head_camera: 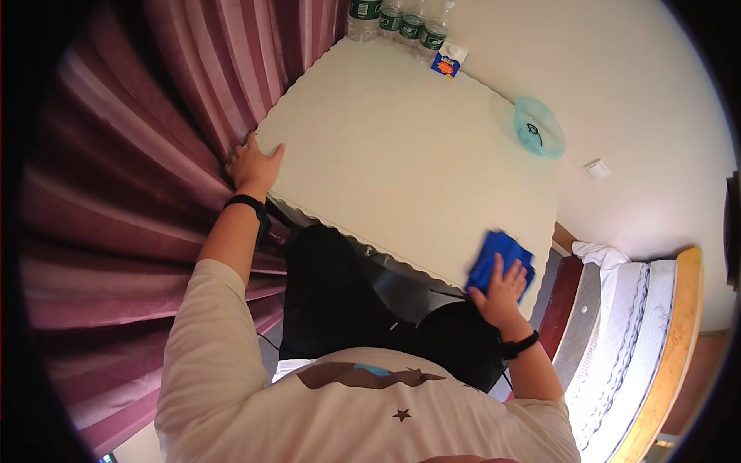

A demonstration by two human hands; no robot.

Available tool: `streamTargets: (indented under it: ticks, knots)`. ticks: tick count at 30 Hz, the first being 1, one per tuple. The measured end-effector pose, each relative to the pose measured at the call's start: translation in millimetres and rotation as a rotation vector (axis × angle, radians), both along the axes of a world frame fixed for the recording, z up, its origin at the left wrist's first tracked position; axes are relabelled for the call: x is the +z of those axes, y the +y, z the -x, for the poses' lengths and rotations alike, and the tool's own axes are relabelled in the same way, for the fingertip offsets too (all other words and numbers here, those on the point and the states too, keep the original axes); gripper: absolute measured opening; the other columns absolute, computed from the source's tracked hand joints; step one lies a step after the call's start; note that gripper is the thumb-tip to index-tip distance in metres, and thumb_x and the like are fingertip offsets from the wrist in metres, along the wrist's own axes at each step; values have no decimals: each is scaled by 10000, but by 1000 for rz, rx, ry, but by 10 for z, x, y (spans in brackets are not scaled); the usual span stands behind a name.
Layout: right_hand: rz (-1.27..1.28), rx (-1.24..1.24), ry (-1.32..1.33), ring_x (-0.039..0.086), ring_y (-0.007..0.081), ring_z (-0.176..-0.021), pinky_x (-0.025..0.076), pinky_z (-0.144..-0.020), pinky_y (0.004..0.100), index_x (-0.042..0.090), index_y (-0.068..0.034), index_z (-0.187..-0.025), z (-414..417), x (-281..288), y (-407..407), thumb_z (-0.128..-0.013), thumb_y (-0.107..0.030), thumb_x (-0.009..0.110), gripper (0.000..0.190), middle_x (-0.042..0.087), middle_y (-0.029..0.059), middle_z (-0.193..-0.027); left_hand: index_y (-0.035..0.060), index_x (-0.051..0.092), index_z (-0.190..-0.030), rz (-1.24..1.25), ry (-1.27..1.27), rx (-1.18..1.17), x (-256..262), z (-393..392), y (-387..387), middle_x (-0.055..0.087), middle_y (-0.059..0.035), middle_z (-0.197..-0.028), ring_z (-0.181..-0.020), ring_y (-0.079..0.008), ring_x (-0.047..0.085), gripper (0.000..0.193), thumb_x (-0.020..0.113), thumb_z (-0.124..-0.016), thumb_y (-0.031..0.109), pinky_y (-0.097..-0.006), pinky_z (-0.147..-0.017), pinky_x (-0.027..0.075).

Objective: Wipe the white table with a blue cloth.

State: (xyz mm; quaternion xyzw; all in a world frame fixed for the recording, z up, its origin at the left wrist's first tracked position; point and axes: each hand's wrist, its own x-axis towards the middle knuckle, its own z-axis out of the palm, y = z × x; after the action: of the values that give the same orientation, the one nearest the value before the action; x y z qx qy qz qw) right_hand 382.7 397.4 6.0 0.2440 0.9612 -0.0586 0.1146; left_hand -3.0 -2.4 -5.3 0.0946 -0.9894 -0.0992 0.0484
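Note:
My right hand lies flat, fingers spread, on top of a folded blue cloth. The cloth rests on the table's cream cover near its front right corner and looks slightly blurred. At the table's left edge, my left hand rests with the thumb apart from the fingers. Its fingertips reach the edge beside the curtain, partly out of sight. No object shows in that hand. Both wrists wear black bands.
Several clear plastic bottles with green labels stand at the far corner, beside a blue and white carton. A translucent teal bowl sits at the right edge, something dark inside. Pink curtains hang left; a mattress is at right.

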Motion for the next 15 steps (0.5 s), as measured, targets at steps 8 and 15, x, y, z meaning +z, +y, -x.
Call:
streamTargets:
  ticks: [8,15]
  knots:
    - [276,394,-44,-80,638,-1449,11,-1163,685,107,-167,-1619,1941,134,-892,-860,-544,671,1019,-45,416,-1589,195,437,-1485,0,5,3,-6,19,65,543,-220,-1362,-1319,-406,477,828,630,-824,656,-547,-1099,340]
    - [212,348,-49,-21,551,-1503,43,-1197,631,151,-262,-1624,3152,121,-830,-806,-617,692,1044,-15,298,-1654,209,423,-1491,-17,-14,2,-61,19,73,528,-212,-1381,-1331,-409,466,824,632,-827,651,-558,-1112,325]
